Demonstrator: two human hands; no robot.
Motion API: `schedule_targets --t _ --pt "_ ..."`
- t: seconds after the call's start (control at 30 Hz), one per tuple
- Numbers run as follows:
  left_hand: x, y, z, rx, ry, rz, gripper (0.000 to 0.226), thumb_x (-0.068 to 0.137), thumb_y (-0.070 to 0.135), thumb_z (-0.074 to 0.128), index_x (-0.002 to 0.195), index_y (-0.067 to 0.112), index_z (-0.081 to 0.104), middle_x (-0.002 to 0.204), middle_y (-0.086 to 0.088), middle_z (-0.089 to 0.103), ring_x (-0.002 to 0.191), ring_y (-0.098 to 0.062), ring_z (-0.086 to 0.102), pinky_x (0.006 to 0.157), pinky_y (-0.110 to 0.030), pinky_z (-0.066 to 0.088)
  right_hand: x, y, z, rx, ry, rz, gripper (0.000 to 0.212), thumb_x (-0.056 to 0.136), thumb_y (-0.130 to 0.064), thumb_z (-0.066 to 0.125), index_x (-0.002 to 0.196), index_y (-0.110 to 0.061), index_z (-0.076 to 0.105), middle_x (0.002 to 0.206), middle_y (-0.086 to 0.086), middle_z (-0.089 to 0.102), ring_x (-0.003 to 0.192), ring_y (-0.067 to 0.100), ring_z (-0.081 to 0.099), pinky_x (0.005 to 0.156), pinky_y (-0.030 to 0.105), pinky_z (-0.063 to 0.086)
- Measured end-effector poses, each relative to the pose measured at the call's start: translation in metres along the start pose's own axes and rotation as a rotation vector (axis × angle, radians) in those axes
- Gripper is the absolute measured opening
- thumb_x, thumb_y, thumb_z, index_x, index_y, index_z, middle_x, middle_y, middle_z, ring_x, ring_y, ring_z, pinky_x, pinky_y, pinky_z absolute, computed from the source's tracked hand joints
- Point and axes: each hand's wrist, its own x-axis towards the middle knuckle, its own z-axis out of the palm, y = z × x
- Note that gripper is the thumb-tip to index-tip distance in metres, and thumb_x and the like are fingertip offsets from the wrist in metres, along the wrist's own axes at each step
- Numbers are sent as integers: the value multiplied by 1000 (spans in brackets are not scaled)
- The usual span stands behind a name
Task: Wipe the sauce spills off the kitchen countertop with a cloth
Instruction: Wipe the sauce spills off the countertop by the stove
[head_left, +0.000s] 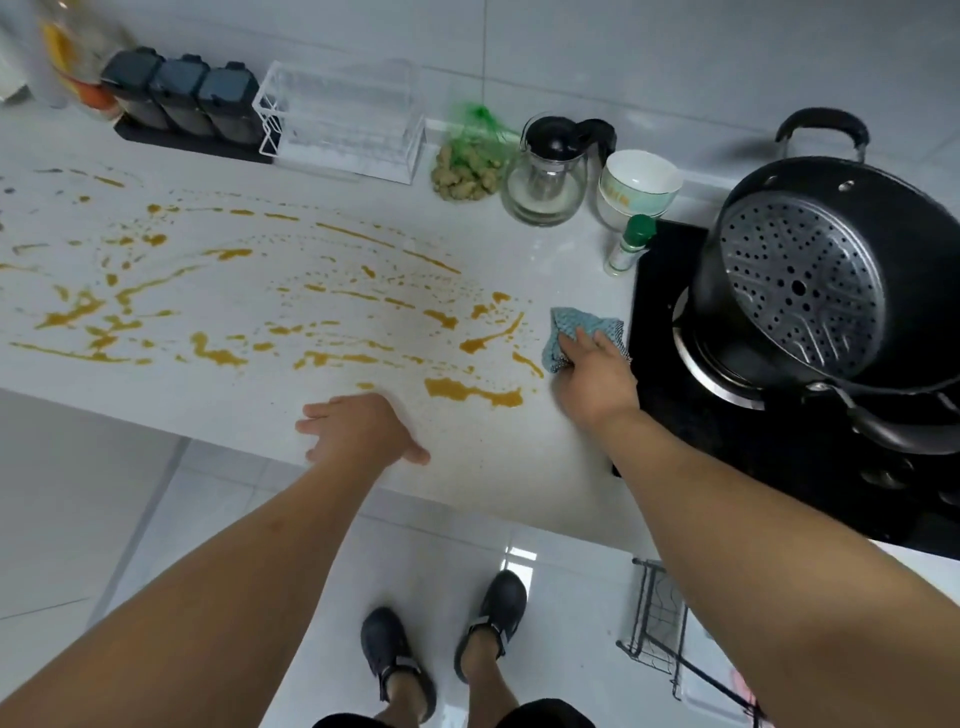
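Head view: right hand (597, 371) grips cloth (574, 327).

Your right hand (592, 371) rests on the cloth (574, 332) at the surface's (509, 467) right end, just left of the stove (769, 447) carrying the pot (810, 270). Sauce spills (218, 312) spread leftward from there. Your left hand (358, 431) lies near the front edge. Along the back wall stand jars (182, 98), a rack (348, 119), ginger (465, 174), a pitcher (550, 171) and a bowl (636, 187).

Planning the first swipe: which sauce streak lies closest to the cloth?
The short orange streak just left of the cloth held in the right hand; the other spills lie farther left.
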Motion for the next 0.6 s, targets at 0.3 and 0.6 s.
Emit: schedule_targets --t 0.3,0.6 --pt "5 -5 5 -15 38 26 163 22 77 87 152 -5 34 156 -35 25 145 -57 16 110 -65 30 -99 -25 49 -21 54 36 52 88 -10 52 138 -22 59 146 -3 55 144 26 33 103 34 45" --pt "16 -2 11 -35 37 29 169 15 77 85 153 -5 32 160 -35 19 146 -59 13 108 -67 28 -120 -46 13 574 -142 82 37 93 -2 47 108 -14 79 98 -1 73 83 14 65 73 20 49"
